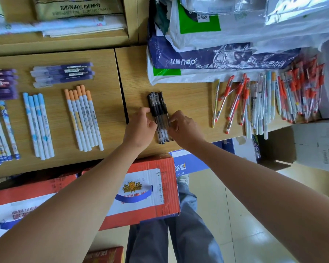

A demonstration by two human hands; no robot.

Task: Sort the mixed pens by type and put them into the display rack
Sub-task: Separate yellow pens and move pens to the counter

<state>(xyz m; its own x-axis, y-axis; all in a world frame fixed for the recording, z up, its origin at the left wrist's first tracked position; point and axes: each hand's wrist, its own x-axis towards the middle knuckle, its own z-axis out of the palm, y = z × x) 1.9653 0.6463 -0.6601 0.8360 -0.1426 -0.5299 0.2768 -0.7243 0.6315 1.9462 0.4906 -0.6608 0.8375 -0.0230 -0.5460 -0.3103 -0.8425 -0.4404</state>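
A bundle of black gel pens (158, 109) lies on the wooden counter (188, 97), caps pointing away from me. My left hand (140, 128) holds the bundle from its left side, fingers curled against it. My right hand (185, 130) pinches it from the right. To the right lies a mixed heap of red, white and yellow pens (285, 99). On the left sit sorted groups: orange-capped pens (83, 118), light-blue-capped pens (37, 126), purple pens (63, 74) and blue patterned pens (1, 133).
Plastic bags of stock (226, 38) crowd the counter's back right. A red and white carton (137, 194) and a blue box (190, 164) stand below the counter edge. A cardboard box (315, 145) is at right. Shelves with paper goods (74, 21) are behind.
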